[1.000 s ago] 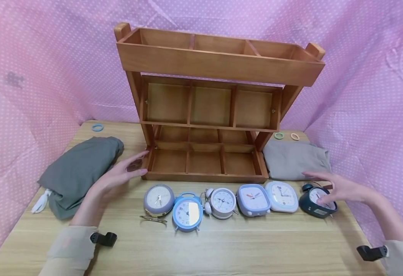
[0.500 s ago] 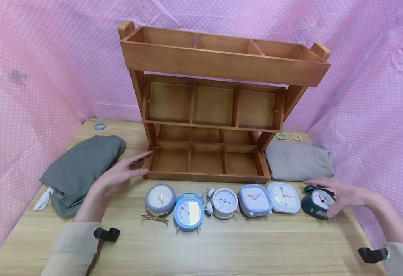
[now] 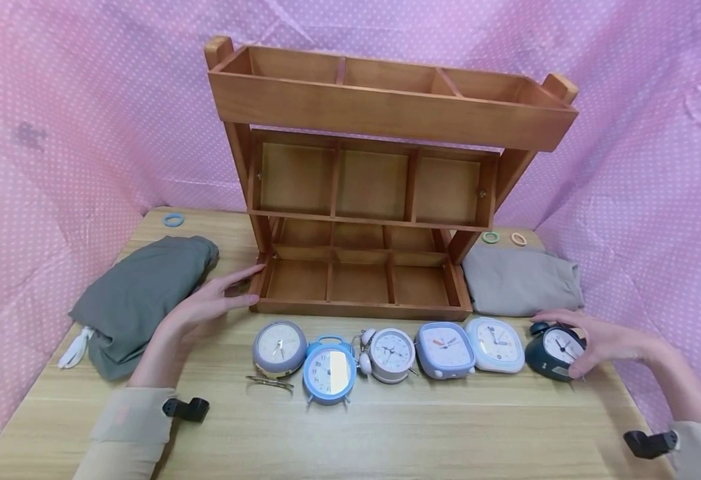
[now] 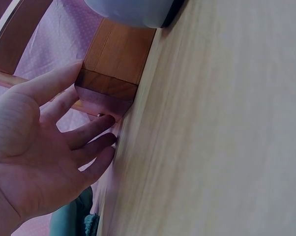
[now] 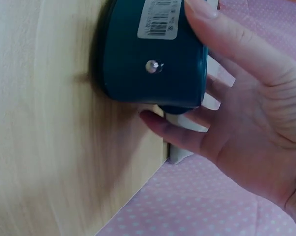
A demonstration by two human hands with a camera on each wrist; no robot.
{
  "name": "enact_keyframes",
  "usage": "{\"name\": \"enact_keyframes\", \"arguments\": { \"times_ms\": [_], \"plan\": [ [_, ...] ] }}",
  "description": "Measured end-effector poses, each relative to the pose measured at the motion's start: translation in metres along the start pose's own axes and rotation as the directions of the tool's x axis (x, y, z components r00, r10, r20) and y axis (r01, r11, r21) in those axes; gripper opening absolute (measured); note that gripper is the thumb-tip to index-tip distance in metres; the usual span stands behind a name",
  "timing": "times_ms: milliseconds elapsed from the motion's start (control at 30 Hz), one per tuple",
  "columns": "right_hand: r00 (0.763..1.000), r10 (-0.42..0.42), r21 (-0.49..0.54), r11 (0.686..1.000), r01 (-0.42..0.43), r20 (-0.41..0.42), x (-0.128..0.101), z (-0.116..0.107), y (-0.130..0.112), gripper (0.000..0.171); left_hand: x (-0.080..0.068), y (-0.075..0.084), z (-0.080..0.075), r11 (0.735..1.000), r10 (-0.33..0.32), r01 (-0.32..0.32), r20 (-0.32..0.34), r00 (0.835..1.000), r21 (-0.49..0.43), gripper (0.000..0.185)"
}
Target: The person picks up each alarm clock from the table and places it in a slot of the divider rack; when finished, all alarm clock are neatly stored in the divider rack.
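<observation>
My right hand [image 3: 602, 341] cups the dark teal clock [image 3: 553, 351] at the row's right end; my left hand [image 3: 203, 308], fingers straight, touches the shelf's [image 3: 356, 308] left corner.

Bright, even light; soft shadows; edges bowed.

Dark teal clock [image 3: 553, 351], pale blue clock [image 3: 328, 370], brown wooden shelf [image 3: 380, 180] — pink backdrop [image 3: 86, 100] with white dots.

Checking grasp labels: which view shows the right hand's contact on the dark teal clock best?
Right wrist. It shows the right hand curled round the dark teal clock, thumb over the top and fingers underneath. Head view shows the clock at the row's right end with the grip partly hidden. Left wrist view does not show it.
</observation>
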State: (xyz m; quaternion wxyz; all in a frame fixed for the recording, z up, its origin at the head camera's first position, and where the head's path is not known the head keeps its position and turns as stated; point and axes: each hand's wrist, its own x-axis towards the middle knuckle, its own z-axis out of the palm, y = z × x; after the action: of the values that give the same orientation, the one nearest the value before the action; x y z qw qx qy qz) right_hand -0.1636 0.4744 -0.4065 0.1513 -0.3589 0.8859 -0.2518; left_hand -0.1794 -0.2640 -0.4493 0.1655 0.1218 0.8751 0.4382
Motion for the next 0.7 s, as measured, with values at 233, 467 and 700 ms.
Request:
{"name": "enact_keyframes", "arguments": {
  "times_ms": [233,467,700],
  "plan": [
    [0.997,0.075,0.091,0.993,-0.076,0.017,-0.0059,0.0028,0.0061,0.096,0.0001,0.0014,0.0001,1.0,-0.004,0.005,0.006,1.0,-0.016,0.072],
    [0.997,0.066,0.141,0.988,-0.07,0.035,-0.009,0.0026,0.01,0.102,0.0002,0.0025,0.0015,1.0,-0.006,0.006,0.009,1.0,-0.022,0.072],
    [0.995,0.099,0.148,0.984,-0.103,0.029,-0.0073,0.0049,0.0098,0.102,-0.0002,0.0013,0.0014,1.0,-0.005,0.006,0.009,1.0,-0.028,0.071]
  ]
}}
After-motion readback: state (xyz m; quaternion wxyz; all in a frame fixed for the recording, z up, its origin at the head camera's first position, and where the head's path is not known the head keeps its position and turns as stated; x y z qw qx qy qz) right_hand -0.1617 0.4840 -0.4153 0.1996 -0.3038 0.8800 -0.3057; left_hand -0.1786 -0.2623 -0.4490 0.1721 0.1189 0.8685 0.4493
